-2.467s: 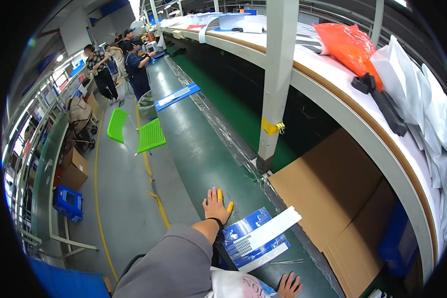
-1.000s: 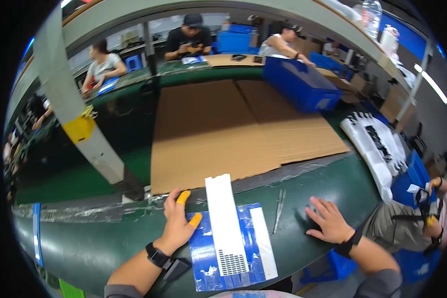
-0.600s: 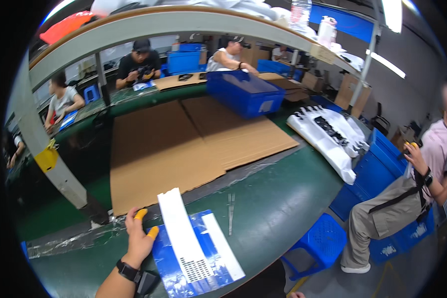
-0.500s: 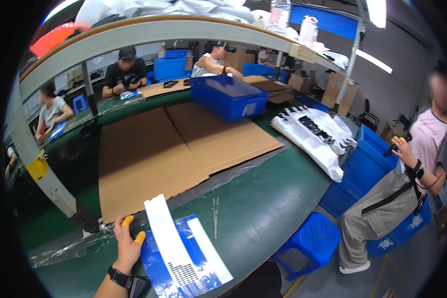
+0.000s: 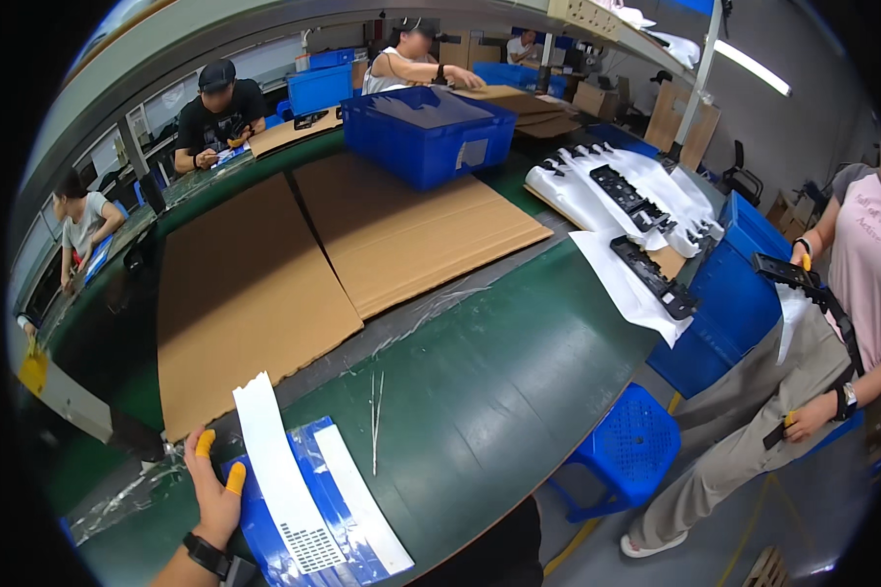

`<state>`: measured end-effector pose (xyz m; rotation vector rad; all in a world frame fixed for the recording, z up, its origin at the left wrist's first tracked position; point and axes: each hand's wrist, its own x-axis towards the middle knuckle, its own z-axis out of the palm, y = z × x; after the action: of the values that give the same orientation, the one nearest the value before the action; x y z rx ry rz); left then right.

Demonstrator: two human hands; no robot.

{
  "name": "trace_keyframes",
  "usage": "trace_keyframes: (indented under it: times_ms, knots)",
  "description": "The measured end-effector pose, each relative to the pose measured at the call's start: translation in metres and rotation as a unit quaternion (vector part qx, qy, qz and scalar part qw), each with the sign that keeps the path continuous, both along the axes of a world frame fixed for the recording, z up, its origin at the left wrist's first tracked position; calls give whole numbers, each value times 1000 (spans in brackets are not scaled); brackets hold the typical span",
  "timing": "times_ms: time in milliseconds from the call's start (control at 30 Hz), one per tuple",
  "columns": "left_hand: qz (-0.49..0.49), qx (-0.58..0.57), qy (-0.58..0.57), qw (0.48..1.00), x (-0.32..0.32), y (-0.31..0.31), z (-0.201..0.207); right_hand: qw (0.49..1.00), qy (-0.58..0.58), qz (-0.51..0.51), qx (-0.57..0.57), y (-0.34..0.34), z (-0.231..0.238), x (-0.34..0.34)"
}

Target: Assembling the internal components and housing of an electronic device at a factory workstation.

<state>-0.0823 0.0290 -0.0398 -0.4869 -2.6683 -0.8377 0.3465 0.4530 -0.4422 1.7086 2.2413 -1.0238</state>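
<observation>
My left hand (image 5: 213, 494) lies at the left edge of a blue glossy sheet (image 5: 309, 445) on the green bench. Yellow finger covers sit on its thumb and a fingertip, which are spread apart, and it seems to grip nothing. Across the blue sheet lies a long white strip (image 5: 270, 445) with rows of small dark labels near its lower end. A second white strip (image 5: 360, 494) runs beside it. Thin metal tweezers (image 5: 375, 430) rest on the bench to the right. My right hand is out of view.
Cardboard sheets (image 5: 250, 293) cover the bench's middle; a blue bin (image 5: 431, 137) stands behind. Black plastic parts (image 5: 646, 274) lie on white sheeting at right. A blue stool (image 5: 625, 440) stands by the bench edge. A co-worker at right holds a black part (image 5: 788, 271); others sit opposite.
The view has swung, shifting the bench leftward in the picture. The standing co-worker's hands and black part are lower, and a black part on loose white sheeting now shows apart. My left hand keeps its place.
</observation>
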Motion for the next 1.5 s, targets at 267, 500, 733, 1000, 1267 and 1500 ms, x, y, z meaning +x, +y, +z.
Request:
trace_keyframes:
  times_ms: [267,500,733,1000,1267,1500]
  knots:
    - [19,-11,-35,999,7,-7,-6,995,-2,100,3,6,37,-92]
    - [39,21,4,999,8,-9,8,985,-42,156,69,34,42,-78]
    - [37,170,-13,985,-11,-13,-18,971,-77,205,100,18,44,-44]
    - [72,193,-17,978,5,-24,-11,944,55,324,24,-19,243,-123]
    - [126,109,46,985,-8,-25,-29,709,308,576,-267,-119,447,-245]
    - [122,135,55,982,-18,-21,-33,673,299,621,268,-118,422,-386]
